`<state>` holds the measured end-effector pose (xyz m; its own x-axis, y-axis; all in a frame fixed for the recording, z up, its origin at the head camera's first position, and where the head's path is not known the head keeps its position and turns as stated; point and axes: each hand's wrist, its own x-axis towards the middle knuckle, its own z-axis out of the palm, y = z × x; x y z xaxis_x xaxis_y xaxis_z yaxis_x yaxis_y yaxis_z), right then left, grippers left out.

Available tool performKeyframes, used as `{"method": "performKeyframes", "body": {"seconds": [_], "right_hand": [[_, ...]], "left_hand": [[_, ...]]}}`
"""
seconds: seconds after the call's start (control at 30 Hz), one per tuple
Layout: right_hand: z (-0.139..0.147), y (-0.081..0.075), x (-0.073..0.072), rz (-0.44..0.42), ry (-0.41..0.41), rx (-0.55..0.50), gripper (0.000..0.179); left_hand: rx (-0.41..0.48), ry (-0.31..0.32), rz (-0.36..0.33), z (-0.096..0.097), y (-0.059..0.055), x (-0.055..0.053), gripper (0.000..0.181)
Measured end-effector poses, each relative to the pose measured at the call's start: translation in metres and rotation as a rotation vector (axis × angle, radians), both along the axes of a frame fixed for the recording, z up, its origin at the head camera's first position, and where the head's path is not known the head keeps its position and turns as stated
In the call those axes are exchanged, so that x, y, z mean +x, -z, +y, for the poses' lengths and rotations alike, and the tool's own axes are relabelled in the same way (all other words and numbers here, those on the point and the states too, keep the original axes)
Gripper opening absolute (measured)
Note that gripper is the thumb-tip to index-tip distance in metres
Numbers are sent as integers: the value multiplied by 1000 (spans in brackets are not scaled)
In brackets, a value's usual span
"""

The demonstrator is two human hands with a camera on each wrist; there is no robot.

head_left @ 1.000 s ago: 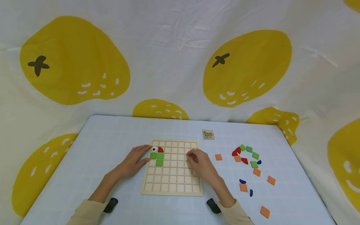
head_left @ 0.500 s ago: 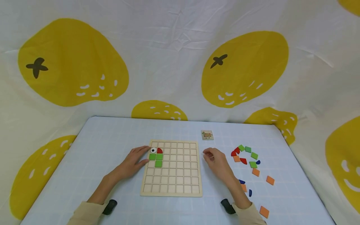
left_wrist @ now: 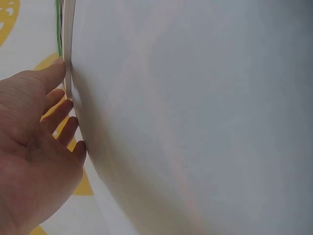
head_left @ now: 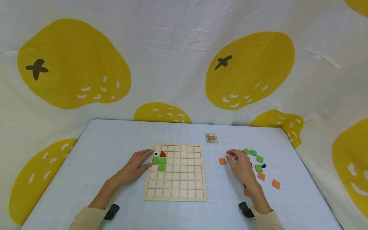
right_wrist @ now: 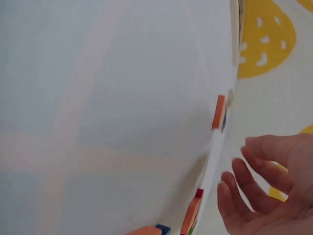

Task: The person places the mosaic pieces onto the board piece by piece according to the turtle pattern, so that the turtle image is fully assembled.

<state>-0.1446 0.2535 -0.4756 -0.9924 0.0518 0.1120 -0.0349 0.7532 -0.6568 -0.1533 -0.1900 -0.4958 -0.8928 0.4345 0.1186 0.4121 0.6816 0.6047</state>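
Observation:
A square wooden grid board [head_left: 184,184] lies on the table. In its upper left cells sit a round eye piece [head_left: 156,154], a red quarter-circle [head_left: 163,154] and several green squares [head_left: 155,160]. My left hand [head_left: 133,166] rests at the board's left edge, its fingertips touching the rim [left_wrist: 69,44] in the left wrist view. Over the loose pieces on the right hovers my right hand [head_left: 242,166], fingers loosely bent and apart, with nothing between them in the right wrist view. An orange square [head_left: 222,161] lies just left of its fingertips. Some pieces are hidden beneath this hand.
Loose green squares [head_left: 260,159], orange squares [head_left: 276,184] and a blue half-circle [head_left: 264,165] lie scattered at the right. A small picture card [head_left: 211,138] lies behind the board's right corner. A patterned cloth [head_left: 172,64] hangs behind the table.
My right hand has moved from the board's right side across to the loose pieces, uncovering the orange square. The left hand stays at the board's left edge.

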Motion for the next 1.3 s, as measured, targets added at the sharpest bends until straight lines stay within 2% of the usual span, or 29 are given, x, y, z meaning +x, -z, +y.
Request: {"method": "performKeyframes", "body": {"seconds": [0.2,0.47,0.73,0.93,1.13,1.3], "right_hand": [[19,-2,-1,-38,45,34,28],[33,-1,-2,-68,23,67,32],[36,-2,-5,-80,6,73,29],[34,-3,-6,-101,8,65,35],[33,-2,-5,-129,11,60,39],[31,-1,-6,-111,5,55,37]], "left_hand": [[-15,0,-24,0,3,-2,59],[-36,0,6,0,3,-1,59],[-49,18,36,0,2,-1,59],[-50,16,62,3,0,1,58],[-56,9,46,5,-3,4,58],[-51,12,33,4,-5,5,59]]}}
